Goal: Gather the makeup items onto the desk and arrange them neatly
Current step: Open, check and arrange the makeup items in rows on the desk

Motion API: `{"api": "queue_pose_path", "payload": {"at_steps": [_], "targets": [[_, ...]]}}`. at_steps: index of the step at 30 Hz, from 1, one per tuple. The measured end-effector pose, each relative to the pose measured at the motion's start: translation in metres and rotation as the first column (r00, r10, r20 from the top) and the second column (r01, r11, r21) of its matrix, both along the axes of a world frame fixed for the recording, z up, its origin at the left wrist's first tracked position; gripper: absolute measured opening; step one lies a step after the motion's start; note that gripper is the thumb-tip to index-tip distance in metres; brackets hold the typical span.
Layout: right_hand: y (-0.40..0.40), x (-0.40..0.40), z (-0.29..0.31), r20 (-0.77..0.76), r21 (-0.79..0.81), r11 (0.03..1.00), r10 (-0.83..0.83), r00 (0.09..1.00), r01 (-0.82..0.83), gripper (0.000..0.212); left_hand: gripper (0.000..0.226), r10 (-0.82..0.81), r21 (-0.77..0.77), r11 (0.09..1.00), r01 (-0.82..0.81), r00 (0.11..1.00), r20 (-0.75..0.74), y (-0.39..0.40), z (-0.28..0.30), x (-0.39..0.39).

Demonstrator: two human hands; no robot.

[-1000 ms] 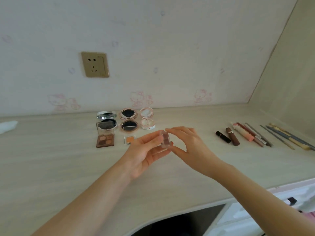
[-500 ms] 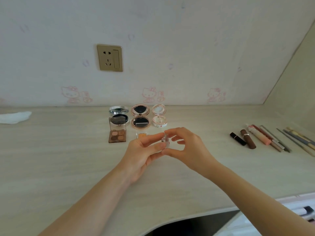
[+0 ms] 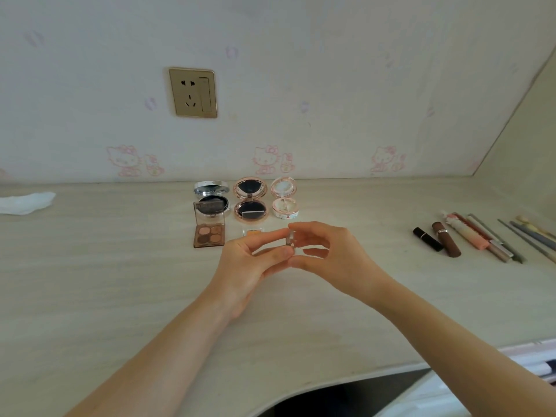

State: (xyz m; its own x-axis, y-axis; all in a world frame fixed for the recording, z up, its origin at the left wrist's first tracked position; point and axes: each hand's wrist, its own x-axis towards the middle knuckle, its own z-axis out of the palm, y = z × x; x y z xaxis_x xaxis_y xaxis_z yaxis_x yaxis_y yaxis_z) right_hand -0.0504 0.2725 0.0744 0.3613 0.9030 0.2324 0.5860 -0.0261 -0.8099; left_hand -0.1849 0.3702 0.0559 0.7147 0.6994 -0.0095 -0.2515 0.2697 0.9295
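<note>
- Lying at the far left of the table (image 3: 90, 281), a crumpled white tissue (image 3: 25, 202) is seen, well apart from everything else.
- Three opened round compacts are lined up by the wall: silver (image 3: 211, 197), rose-gold (image 3: 250, 199) and pink (image 3: 285, 198); a brown eyeshadow palette (image 3: 208, 230) is set in front of the silver one, and a small orange pan (image 3: 253, 232) in front of the rose-gold one.
- A small clear case (image 3: 290, 242) is held above the table, pinched between the fingertips of the left hand (image 3: 249, 263) and the right hand (image 3: 334, 257), both clenched lightly on it.
- The case is held edge-on, its long axis roughly upright; the free spot just right of the orange pan lies directly beyond it, equally near either hand, so a short forward reach is judged sufficient.
- At the right, a black lipstick (image 3: 427, 239), a brown tube (image 3: 446, 239) and a row of pencils (image 3: 493, 239) are laid side by side.
</note>
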Motion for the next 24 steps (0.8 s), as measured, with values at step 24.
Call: {"api": "queue_pose_path", "payload": {"at_steps": [24], "targets": [[-0.003, 0.011, 0.003, 0.589, -0.115, 0.988, 0.151, 0.794, -0.102, 0.049, 0.037, -0.068, -0.229, 0.971, 0.068, 0.998, 0.011, 0.005, -0.002, -0.002]]}}
